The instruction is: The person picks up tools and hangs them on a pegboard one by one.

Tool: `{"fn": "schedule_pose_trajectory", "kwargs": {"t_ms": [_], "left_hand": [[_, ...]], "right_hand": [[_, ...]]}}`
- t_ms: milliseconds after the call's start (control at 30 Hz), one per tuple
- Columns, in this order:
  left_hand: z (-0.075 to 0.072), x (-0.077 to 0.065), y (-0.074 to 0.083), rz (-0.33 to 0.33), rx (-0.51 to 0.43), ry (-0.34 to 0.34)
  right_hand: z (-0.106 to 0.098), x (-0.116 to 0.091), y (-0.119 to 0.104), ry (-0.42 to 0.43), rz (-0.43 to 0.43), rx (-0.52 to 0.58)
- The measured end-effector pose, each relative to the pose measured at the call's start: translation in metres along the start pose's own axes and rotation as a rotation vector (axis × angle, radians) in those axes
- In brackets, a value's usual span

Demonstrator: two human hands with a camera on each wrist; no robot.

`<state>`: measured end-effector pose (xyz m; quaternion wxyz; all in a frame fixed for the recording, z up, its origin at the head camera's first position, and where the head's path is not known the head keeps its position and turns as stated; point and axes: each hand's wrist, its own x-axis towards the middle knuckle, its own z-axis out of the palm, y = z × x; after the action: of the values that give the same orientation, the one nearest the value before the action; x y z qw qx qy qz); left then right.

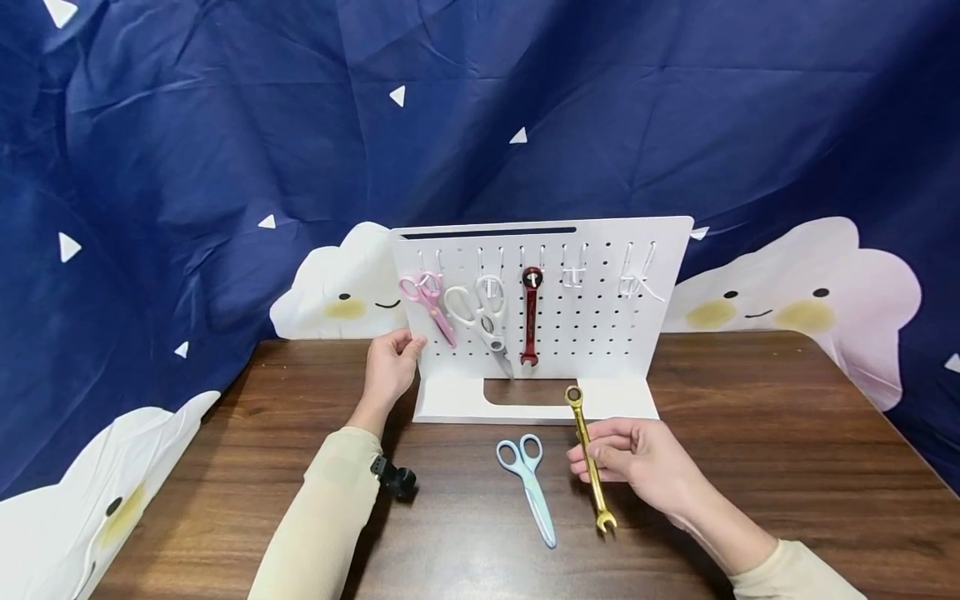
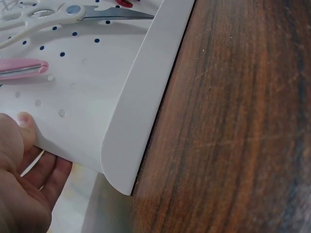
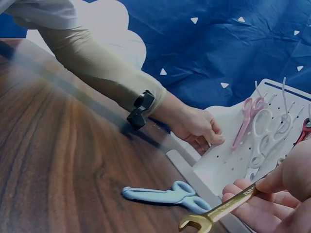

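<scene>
A white pegboard stand point(image 1: 622, 333) stands on the table. My left hand point(image 1: 388, 367) grips its left edge, thumb on the front and fingers behind, as the left wrist view shows. In my right hand point(image 1: 637, 458) is a gold wrench point(image 1: 587, 450), pinched at mid-shaft, ring end toward the board and open end toward me. Light blue scissors point(image 1: 534, 487) lie on the table left of it. On the board's hooks hang pink scissors point(image 1: 433, 304), white kitchen scissors point(image 1: 483, 315) and a dark red wrench point(image 1: 530, 317).
Two white hooks, a middle one point(image 1: 574, 277) and a right one point(image 1: 637, 282), carry nothing. The brown wooden table point(image 1: 787, 433) extends around the stand. Behind it hangs a blue curtain point(image 1: 525, 108) with clouds and triangles. A black wrist camera point(image 1: 395, 479) sits on the left sleeve.
</scene>
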<state>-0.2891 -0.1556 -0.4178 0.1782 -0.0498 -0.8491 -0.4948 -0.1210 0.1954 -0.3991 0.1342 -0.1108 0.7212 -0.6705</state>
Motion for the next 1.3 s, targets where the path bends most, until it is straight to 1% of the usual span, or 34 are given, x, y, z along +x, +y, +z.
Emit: {"fn": "schedule_pose_trajectory", "kwargs": {"t_ms": [167,300,400,467,533,733,900,1100,1300], "left_hand": [[0.0,0.001,0.0,0.012,0.005,0.002],[0.0,0.002,0.0,0.014,0.011,-0.001],[0.001,0.002,0.001,0.015,0.009,-0.003],[0.001,0.002,0.002,0.015,0.013,-0.002],[0.001,0.003,0.001,0.016,0.017,0.001],[0.002,0.002,-0.001,0.021,0.011,-0.001],[0.0,0.0,-0.001,0.011,0.009,0.002],[0.0,0.0,-0.002,0.006,0.017,0.002],[0.0,0.0,-0.001,0.006,0.011,0.003]], "right_hand": [[-0.003,0.003,-0.01,0.057,-0.044,-0.038],[-0.007,0.005,-0.017,0.121,-0.075,-0.058],[-0.01,0.008,-0.021,0.173,-0.115,-0.085],[-0.011,0.009,-0.024,0.194,-0.148,-0.105],[-0.012,0.011,-0.025,0.204,-0.167,-0.112],[-0.011,0.016,-0.033,0.244,-0.149,-0.087],[-0.01,0.022,-0.038,0.267,-0.175,-0.106],[-0.012,0.028,-0.047,0.305,-0.18,-0.125],[-0.014,0.035,-0.056,0.315,-0.219,-0.135]]}}
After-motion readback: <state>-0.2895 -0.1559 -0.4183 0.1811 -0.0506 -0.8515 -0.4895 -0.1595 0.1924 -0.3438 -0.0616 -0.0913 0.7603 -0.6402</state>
